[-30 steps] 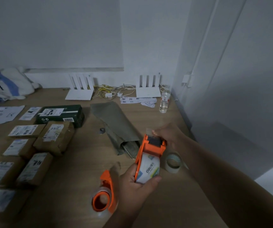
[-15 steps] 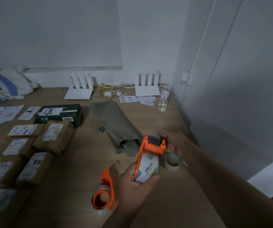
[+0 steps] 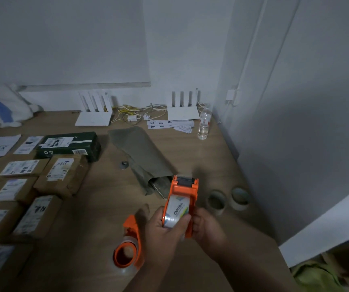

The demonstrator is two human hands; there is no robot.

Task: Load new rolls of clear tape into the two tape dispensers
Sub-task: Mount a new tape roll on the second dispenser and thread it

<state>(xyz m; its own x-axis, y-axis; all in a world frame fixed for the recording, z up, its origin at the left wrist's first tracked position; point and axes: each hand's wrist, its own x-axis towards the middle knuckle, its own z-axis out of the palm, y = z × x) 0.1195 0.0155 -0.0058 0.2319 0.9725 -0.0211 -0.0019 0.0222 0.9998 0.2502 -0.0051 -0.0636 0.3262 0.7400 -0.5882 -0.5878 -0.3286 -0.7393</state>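
Hands clamped on an orange tape dispenser [image 3: 183,204] above a wooden table [image 3: 97,209].

The left hand [image 3: 165,230] pinches the clear tape roll [image 3: 176,210] seated in it; the right hand [image 3: 206,228] grips its side. The second dispenser [image 3: 130,247] lies just left. The loose tape end could stick to fingers. The table edge runs close on the right, with two empty cores [image 3: 228,202] near it; open room lies ahead.

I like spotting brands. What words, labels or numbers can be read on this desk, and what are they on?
"deli": on the tape roll in the orange dispenser held by the left hand and right hand.
"R": on the dark green box, beside its label.
Shipping labels on the brown parcels: blurred, unreadable.
Paper slips near the water bottle: printed characters, too small.
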